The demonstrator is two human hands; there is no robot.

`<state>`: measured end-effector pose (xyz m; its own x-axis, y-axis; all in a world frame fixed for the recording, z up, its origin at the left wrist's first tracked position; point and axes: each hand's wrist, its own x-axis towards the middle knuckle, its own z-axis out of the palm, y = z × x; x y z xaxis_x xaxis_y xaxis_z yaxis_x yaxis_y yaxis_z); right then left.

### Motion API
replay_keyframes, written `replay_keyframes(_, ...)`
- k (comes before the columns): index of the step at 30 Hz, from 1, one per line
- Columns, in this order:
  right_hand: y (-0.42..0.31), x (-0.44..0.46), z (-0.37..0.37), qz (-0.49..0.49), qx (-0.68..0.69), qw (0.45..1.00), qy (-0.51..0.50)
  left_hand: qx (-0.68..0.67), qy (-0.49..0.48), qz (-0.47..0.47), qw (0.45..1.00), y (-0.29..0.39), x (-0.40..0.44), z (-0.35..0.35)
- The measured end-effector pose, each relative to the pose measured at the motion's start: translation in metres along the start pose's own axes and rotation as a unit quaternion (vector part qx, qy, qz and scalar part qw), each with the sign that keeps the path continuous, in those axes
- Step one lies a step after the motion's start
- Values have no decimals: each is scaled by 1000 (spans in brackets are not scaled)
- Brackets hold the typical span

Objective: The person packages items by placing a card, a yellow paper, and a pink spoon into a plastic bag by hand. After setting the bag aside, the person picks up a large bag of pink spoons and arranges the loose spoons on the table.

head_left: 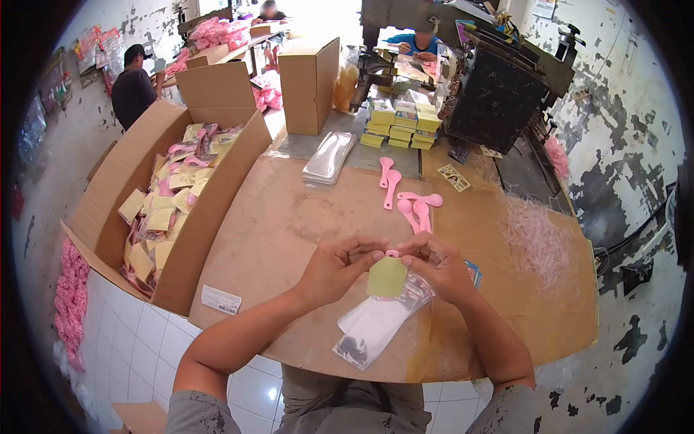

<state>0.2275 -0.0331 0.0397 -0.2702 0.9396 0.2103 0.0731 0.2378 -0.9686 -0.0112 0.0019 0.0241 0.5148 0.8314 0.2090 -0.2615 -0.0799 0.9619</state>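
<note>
My left hand (336,271) and my right hand (437,271) pinch together over the table's near half. Between their fingertips is the pink end of a spoon handle (392,253) with a hole in it. A pale yellow card (386,281) hangs just below, at the handle; the rest of that spoon is mostly hidden. Under the card lie clear plastic bags (370,338), fanned out. Blue printed cards (473,273) show partly behind my right hand. Ahead of my hands rest several loose pink measuring spoons (391,189).
At left stands an open carton (217,206) of packed spoons with yellow cards. A stack of clear bags (329,158), yellow card stacks (394,119) and a dark machine (495,94) are further back. Pink shreds (538,235) lie right. Other people are in the background.
</note>
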Motion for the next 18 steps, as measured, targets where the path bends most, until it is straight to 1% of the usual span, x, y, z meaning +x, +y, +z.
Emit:
replay_keyframes(3, 6, 1, 1, 11, 26, 999, 15, 6, -3, -2, 1000, -1, 0, 0)
replay_keyframes(6, 5, 1, -4, 63, 32, 997, 30, 35, -7, -14, 999, 1, 2, -4)
replay_keyframes(8, 9, 1, -5, 41, 48, 998, 29, 68, -14, -23, 997, -1, 4, -7)
replay_keyframes(11, 16, 1, -6, 13, 56, 998, 26, 63, -18, -2, 998, -3, 4, -9)
replay_keyframes(12, 18, 1, -6, 6, 57, 998, 25, 78, -27, 21, 996, -3, 4, -10)
replay_keyframes(14, 21, 0, -8, -7, 46, 999, 19, 110, -44, 68, 991, -4, 6, -13)
replay_keyframes(17, 15, 0, -10, -6, -3, 1000, 13, 114, -67, 80, 988, -5, 9, -17)
replay_keyframes(18, 13, -1, -11, -1, -25, 1000, 11, 123, -64, 55, 989, -6, 9, -19)
